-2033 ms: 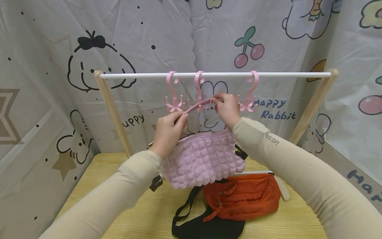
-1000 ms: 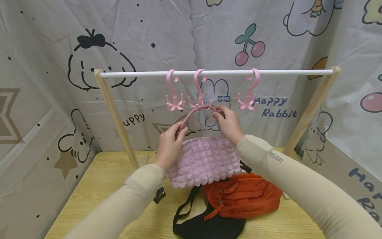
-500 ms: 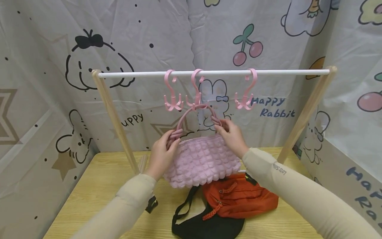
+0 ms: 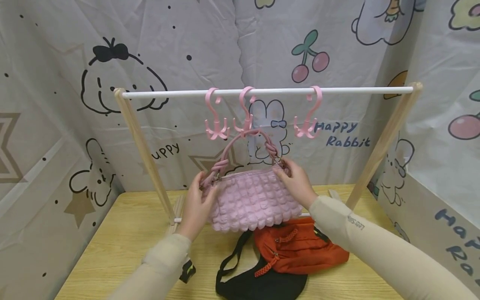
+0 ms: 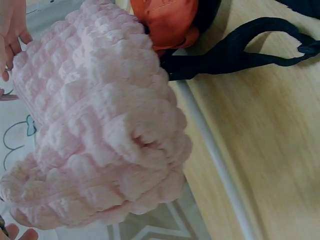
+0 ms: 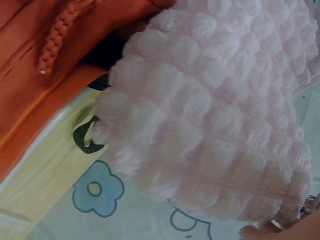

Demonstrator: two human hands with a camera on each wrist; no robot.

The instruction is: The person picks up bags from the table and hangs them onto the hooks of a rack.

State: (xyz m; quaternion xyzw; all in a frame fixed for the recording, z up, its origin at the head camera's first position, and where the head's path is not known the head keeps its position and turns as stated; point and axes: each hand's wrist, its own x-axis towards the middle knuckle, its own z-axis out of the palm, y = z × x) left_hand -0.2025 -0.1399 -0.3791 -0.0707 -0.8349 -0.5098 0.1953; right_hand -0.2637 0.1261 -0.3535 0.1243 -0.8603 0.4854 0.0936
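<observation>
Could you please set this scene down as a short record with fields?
Held item: pink bag
Left hand: grips the bag's upper left end
Right hand: grips its upper right end
Handle: arched up at the middle hook, seemingly over a prong
Hooks: three, pink, on a white rail
On the table: orange bag, partly over a black bag
Background: cloth with cartoon prints
</observation>
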